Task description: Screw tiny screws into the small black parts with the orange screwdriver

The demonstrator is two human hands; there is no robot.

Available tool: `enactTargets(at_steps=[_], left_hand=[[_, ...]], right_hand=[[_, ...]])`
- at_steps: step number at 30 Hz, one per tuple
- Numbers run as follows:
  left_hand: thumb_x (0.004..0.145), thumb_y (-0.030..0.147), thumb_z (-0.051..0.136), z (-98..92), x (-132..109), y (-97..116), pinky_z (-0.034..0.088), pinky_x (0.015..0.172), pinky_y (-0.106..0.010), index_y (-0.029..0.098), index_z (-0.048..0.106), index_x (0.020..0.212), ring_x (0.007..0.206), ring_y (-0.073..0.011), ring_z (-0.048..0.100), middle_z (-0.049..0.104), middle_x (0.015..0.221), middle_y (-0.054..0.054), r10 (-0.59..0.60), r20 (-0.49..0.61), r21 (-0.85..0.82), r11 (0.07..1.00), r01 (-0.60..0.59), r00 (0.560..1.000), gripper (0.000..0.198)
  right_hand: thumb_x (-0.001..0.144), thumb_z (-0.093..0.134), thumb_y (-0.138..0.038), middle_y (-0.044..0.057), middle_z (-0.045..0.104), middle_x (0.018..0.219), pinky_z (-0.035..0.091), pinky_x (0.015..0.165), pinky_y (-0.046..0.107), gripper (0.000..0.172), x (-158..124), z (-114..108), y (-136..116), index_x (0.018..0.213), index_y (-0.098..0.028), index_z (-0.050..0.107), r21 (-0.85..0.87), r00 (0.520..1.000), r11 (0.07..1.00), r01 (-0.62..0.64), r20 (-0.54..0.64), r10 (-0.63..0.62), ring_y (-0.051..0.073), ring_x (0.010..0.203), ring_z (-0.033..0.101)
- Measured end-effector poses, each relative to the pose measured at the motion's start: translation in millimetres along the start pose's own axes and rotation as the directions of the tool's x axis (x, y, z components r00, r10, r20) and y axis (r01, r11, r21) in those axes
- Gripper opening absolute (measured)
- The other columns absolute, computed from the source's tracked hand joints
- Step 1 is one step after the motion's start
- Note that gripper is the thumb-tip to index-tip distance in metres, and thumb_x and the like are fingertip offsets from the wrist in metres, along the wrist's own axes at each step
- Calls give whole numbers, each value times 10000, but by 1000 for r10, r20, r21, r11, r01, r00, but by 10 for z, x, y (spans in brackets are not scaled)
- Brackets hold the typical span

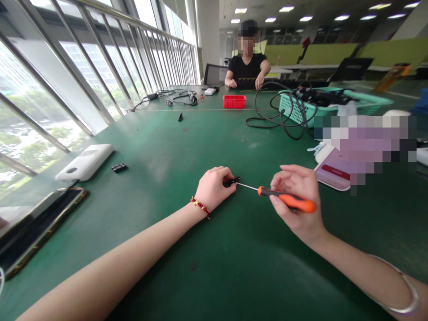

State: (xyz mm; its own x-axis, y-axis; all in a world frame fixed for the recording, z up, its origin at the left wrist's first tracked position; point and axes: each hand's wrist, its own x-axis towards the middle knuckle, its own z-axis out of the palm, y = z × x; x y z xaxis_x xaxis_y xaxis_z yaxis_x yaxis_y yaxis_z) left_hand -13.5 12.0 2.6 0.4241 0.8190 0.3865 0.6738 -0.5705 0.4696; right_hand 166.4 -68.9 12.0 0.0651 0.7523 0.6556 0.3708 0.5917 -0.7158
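On the green table, my left hand is closed around a small black part, most of which the fingers hide. An orange and black screwdriver lies in my right hand, its handle held by thumb and fingertips. The thin metal shaft points left, and its tip meets the end of the black part; whether it sits in a screw is too small to tell. A small black block lies further left, and another small black piece farther back.
A white power bank and a phone lie at the left by the railing. Behind stand a red box and a turquoise basket with trailing cables. A purple phone lies right. A person sits opposite.
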Motion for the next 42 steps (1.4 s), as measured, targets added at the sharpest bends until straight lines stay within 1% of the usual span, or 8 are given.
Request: enactTargets(at_steps=[5, 11, 17, 22, 30, 36, 39, 42], left_hand=[[700, 211, 579, -2, -1, -2, 447, 640, -259, 175, 569, 675, 679, -145, 550, 608, 715, -3, -5, 0, 7, 1000, 5, 1000, 46], [705, 218, 577, -3, 2, 1, 448, 642, -258, 176, 565, 672, 682, -146, 553, 609, 715, -4, 1, 3, 11, 1000, -1, 1000, 54], [705, 212, 573, -4, 5, 0, 445, 641, -258, 174, 567, 680, 681, -145, 548, 607, 717, -5, 0, 4, 9, 1000, 0, 1000, 46], [707, 221, 574, -2, -1, -1, 443, 642, -261, 174, 559, 672, 679, -145, 547, 606, 714, -2, 0, 1, 9, 1000, 0, 1000, 60], [696, 208, 578, -9, 1, 12, 445, 641, -262, 174, 561, 670, 681, -148, 551, 609, 718, -6, -3, 7, 15, 1000, 3, 1000, 46], [701, 209, 574, -4, 4, 9, 448, 641, -262, 176, 559, 665, 682, -149, 554, 611, 722, -7, -7, 5, 16, 1000, 7, 1000, 51], [698, 205, 575, -6, 3, 11, 448, 640, -260, 176, 560, 664, 682, -148, 554, 610, 720, -6, -9, 7, 15, 1000, 9, 1000, 47], [696, 208, 578, -7, 3, 8, 447, 638, -259, 175, 557, 663, 681, -147, 555, 611, 718, -6, -10, 8, 10, 1000, 10, 1000, 51]], right_hand=[[756, 590, -187, -81, 465, 505, 390, 426, 214, 168, -15, -20, -44, 907, -218, 522, -134, 991, 988, -73, 98, 87, 76, 398, 444], [702, 610, -143, -5, 535, 755, 493, 590, 275, 376, -14, -6, -29, 1046, -217, 477, -69, 1000, 997, 21, 1, -21, 138, 650, 570], [744, 613, -179, -20, 563, 663, 450, 489, 213, 100, -33, -15, -55, 811, -218, 551, -173, 998, 984, -34, 45, 42, 104, 556, 561], [693, 631, -142, 8, 542, 813, 505, 658, 290, 356, -18, 9, -15, 1016, -218, 502, -62, 999, 998, 25, -41, -27, 141, 705, 574], [738, 608, -188, -41, 510, 573, 419, 459, 232, 138, -26, -20, -54, 857, -222, 548, -201, 998, 979, 8, 60, 4, 108, 495, 525], [710, 605, -154, -1, 548, 766, 498, 631, 295, 411, -25, -1, -18, 1090, -214, 459, -68, 999, 997, 22, 38, -19, 142, 661, 571], [744, 593, -173, -59, 486, 568, 420, 461, 226, 218, -35, -12, -36, 946, -221, 525, -148, 990, 989, -9, 135, 29, 89, 453, 479], [747, 594, -164, -54, 504, 569, 416, 453, 213, 171, -46, -18, -56, 898, -226, 547, -188, 992, 982, 15, 129, 9, 89, 468, 502]])
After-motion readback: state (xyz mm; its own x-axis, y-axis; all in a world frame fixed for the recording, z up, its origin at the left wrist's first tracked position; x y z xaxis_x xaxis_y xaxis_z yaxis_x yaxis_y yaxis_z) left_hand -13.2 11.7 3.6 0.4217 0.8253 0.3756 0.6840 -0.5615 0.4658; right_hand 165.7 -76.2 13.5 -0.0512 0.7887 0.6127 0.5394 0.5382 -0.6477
